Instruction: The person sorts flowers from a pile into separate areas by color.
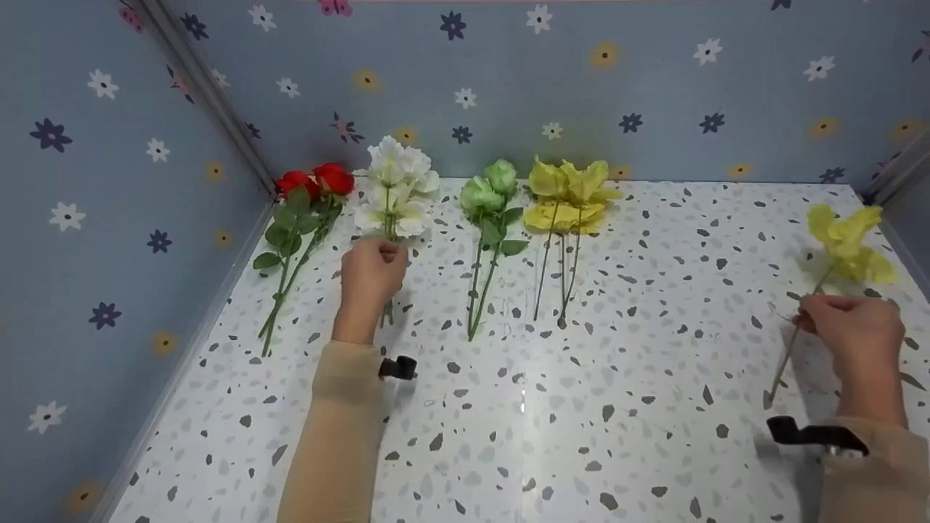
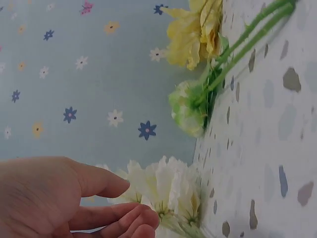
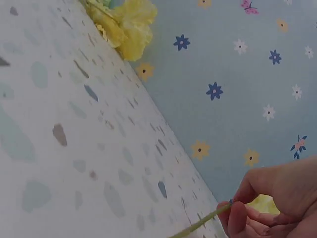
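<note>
My left hand (image 1: 374, 272) is over the stems of the white flowers (image 1: 396, 181), fingers bent. In the left wrist view, a gap shows between the thumb (image 2: 106, 182) and the fingers, with white blooms (image 2: 166, 186) just beyond the fingertips. My right hand (image 1: 857, 330) pinches the thin stem of a single yellow flower (image 1: 846, 243) at the table's right side. Its bloom points away from me, and the stem's lower end slants toward me. In the right wrist view, the green stem (image 3: 205, 218) runs out from between thumb and finger, the bloom mostly hidden behind the hand.
Red roses (image 1: 316, 185) lie left of the white flowers. Green roses (image 1: 490, 189) and a bunch of yellow flowers (image 1: 570, 192) lie to their right, heads near the back panel (image 1: 508, 87). A patterned side panel (image 1: 109, 269) bounds the speckled table (image 1: 581, 450) on the left.
</note>
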`<state>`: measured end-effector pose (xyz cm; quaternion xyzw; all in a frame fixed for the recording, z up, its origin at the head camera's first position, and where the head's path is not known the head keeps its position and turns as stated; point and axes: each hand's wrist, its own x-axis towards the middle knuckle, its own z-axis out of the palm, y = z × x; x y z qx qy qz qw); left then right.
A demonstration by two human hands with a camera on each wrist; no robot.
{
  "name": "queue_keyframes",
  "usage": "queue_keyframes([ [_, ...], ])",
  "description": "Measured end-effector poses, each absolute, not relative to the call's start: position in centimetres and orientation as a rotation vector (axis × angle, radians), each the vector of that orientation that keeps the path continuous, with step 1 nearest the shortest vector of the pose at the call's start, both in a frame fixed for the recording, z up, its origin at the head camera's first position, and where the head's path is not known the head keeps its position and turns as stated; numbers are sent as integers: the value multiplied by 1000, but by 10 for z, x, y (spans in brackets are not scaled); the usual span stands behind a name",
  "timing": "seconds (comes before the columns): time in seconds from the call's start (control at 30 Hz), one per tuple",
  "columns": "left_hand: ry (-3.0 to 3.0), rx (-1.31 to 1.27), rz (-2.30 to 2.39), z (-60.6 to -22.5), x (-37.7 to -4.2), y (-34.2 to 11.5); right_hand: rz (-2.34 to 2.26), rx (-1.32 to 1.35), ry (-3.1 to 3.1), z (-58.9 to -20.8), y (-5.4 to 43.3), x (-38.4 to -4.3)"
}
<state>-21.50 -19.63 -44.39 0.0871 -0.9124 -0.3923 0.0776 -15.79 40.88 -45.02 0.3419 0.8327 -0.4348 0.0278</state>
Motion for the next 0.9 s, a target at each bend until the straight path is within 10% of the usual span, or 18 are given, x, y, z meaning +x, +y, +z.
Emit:
queue_keyframes([
  [0.3, -2609, -43, -1471, -430, -195, -126, -2268, 555, 2228, -439, 339, -165],
  [0.9, -2861, -650, -1783, -437, -136, -26, -2205, -51, 2174, -443, 227, -148],
])
